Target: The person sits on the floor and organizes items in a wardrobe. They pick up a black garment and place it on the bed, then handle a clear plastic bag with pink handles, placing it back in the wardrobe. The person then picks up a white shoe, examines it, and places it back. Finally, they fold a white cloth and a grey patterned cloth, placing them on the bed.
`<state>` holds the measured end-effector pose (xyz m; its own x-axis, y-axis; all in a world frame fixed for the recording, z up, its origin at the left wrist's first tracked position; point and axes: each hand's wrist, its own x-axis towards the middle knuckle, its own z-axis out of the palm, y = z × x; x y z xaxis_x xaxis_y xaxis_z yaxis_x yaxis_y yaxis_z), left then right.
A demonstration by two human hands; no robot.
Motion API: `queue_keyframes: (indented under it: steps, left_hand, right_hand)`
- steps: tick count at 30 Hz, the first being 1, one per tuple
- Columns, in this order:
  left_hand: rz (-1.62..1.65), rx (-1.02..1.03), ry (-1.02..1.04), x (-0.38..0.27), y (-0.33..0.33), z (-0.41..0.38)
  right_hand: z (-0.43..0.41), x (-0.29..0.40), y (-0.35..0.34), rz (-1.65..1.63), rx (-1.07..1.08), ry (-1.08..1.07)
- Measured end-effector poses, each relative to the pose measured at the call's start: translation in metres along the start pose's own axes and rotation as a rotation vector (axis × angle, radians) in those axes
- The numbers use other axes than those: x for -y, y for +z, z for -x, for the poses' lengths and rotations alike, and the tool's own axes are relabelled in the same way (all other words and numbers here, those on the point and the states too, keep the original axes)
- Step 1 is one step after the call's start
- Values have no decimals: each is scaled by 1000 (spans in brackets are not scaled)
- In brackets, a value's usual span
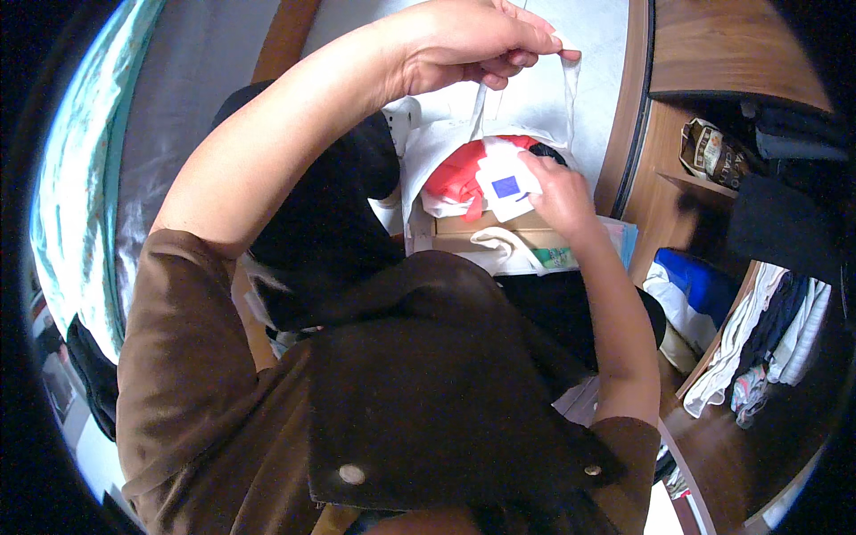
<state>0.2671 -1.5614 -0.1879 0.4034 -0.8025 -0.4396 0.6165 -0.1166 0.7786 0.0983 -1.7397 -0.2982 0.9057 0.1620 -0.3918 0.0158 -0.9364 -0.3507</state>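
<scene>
My left hand (491, 50) is raised and pinches the white strap (570, 93) of a white cloth tote bag (428, 150), pulling it taut. The bag's mouth gapes towards me. Inside it show a crumpled red bag or cloth (455, 172) and something black (547, 154). My right hand (562, 194) is at the bag's mouth and grips a folded white item (505, 167) marked with a blue square. Its material is unclear. A second pale strap (501, 239) loops loosely below, over the near side of the bag. Beside that strap lies a green printed packet (555, 257).
On the right, an open wooden cabinet (695, 221) holds a dark printed paper bag (709, 154), a blue item (695, 277) and hanging or folded clothes (742, 334). A bed with grey fabric (180, 134) and a teal patterned cloth (93, 200) is on the left. The floor (602, 87) is pale.
</scene>
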Motion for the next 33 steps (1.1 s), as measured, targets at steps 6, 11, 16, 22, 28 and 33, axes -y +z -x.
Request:
queue_keyframes:
  steps: [6, 11, 16, 22, 28, 33]
  left_hand:
    - [-16, -31, 25, 2, 0, -8]
    - [-40, -127, 15, 1, 7, -6]
    - [-173, -141, 70, 10, 0, -15]
    - [-479, -172, 185, 21, -11, -7]
    - [-1316, -667, 1004, 39, 26, 21]
    - [-1107, 220, 721, 126, 83, 49]
  right_hand:
    - [69, 11, -36, -297, -438, -108]
    - [123, -23, -51, -1422, -994, 405]
    - [129, -28, -69, -1459, -1151, 531]
    - [138, -25, -82, -1326, -1382, 532]
    - [154, -37, -88, -1459, -1424, 400]
    - [149, -45, -86, -1437, -1395, 417]
